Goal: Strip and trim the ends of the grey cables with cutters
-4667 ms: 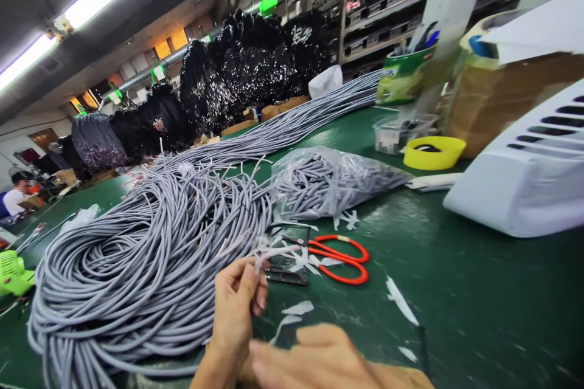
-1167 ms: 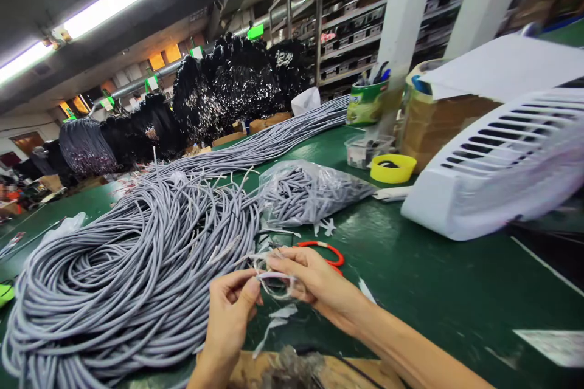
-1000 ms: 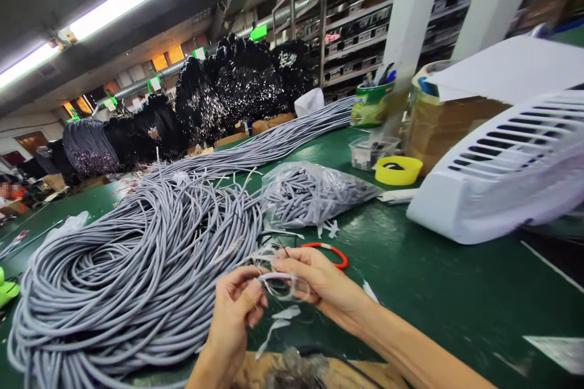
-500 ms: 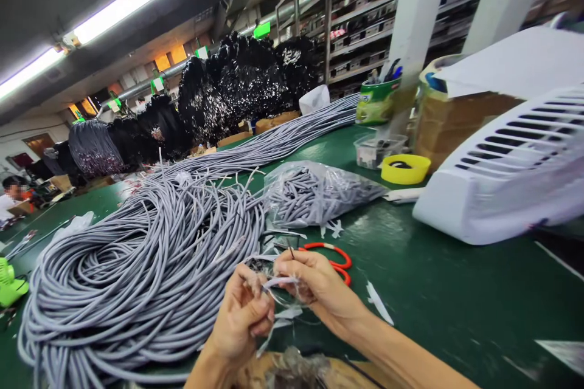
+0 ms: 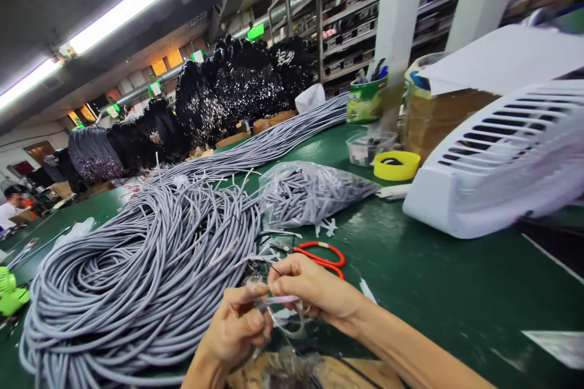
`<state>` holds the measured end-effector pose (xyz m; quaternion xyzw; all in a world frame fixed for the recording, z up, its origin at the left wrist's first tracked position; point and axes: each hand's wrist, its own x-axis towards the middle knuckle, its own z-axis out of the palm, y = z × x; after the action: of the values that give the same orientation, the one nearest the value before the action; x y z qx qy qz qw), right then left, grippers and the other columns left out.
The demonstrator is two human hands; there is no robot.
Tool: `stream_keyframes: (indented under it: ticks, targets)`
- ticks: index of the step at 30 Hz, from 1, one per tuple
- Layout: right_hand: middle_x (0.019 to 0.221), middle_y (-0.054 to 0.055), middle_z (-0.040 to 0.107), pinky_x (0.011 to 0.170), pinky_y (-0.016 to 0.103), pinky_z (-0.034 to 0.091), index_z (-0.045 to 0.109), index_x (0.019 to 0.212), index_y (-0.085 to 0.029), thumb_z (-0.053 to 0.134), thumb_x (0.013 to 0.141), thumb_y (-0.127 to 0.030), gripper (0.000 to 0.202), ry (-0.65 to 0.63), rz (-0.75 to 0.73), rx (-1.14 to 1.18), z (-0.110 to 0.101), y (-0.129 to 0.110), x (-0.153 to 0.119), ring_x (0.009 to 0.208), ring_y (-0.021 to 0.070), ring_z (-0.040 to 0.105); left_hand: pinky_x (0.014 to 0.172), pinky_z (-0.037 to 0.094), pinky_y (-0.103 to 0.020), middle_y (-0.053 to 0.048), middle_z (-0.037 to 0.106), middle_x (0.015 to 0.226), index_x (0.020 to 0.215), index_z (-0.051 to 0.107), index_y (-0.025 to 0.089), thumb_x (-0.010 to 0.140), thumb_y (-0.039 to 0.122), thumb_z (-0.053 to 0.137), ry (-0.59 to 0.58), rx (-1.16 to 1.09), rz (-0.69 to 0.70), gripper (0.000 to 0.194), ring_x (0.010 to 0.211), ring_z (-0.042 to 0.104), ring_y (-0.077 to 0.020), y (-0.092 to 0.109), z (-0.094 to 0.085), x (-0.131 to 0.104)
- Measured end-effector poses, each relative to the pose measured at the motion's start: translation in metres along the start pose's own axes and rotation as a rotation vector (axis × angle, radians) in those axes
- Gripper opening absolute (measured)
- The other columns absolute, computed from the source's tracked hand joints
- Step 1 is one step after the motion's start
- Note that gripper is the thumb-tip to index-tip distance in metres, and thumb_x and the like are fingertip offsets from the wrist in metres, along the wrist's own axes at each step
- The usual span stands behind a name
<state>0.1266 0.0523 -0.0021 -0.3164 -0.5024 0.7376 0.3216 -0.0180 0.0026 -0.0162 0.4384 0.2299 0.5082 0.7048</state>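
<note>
Low in the middle of the frame, two bare hands meet in front of me over the green tabletop (image 5: 433, 273). The left hand (image 5: 239, 325) comes up steeply from the bottom edge, its wrist bent a little toward the right, fingers curled well in and the thumb folded across beside the forefinger. It grips the near end of a pale strip (image 5: 283, 299), which lies almost level in the gap between the two hands. The right hand (image 5: 310, 285) reaches in on a long forearm slanting up from the lower right, palm turned down and inward. Its thumb and forefinger are pinched together at the tips, close against the left forefinger, on some thin strands (image 5: 296, 333) that also loop below; just which ones they catch is too small to tell. The other right fingers bend underneath, partly hidden.

Just beyond the right knuckles, scissors with red handles (image 5: 336, 250) lie on the table. A great coil of grey cable (image 5: 137, 261) fills the lower left, near the left hand. Above the scissors, at mid-frame, sits a clear bag (image 5: 312, 194) of short grey pieces, and a yellow ring (image 5: 404, 174) stands right of it.
</note>
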Motion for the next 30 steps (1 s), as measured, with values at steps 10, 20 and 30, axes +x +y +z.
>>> stream_keyframes:
  ticks: [10,20,30]
  targets:
    - [0.052,-0.002,0.054,0.050,0.021,0.035,0.063,0.056,-0.012,0.077,0.046,-0.038,0.032,-0.082,-0.139,0.000,-0.003,-0.012,-0.008,0.052,0.0084,0.046,0.026,0.017,-0.010,0.008,0.043,0.043,0.112,0.060,0.028,0.066,0.034,0.071,-0.080,0.012,-0.162,0.048,0.025,0.018,0.0016,-0.004,-0.005,0.006]
    - [0.034,-0.007,0.037,0.035,0.020,0.013,0.043,0.037,-0.017,0.070,0.052,-0.036,0.036,0.350,-0.177,-0.023,-0.010,-0.003,0.012,0.032,0.0021,0.023,0.032,0.017,-0.014,0.002,0.041,0.045,0.048,0.067,0.017,0.063,0.036,0.074,-0.009,0.155,0.154,0.025,0.034,0.029,-0.0010,0.013,0.000,-0.007]
    - [0.104,0.004,0.060,0.072,0.025,0.046,0.047,0.116,-0.024,0.083,0.036,-0.019,0.088,-0.171,-0.303,0.228,0.013,0.018,0.010,0.089,0.0167,0.059,0.033,0.025,-0.011,0.006,0.054,0.058,0.136,0.020,0.030,0.074,0.036,0.066,0.342,0.366,0.284,0.077,0.033,0.035,-0.0017,0.005,0.010,0.004]
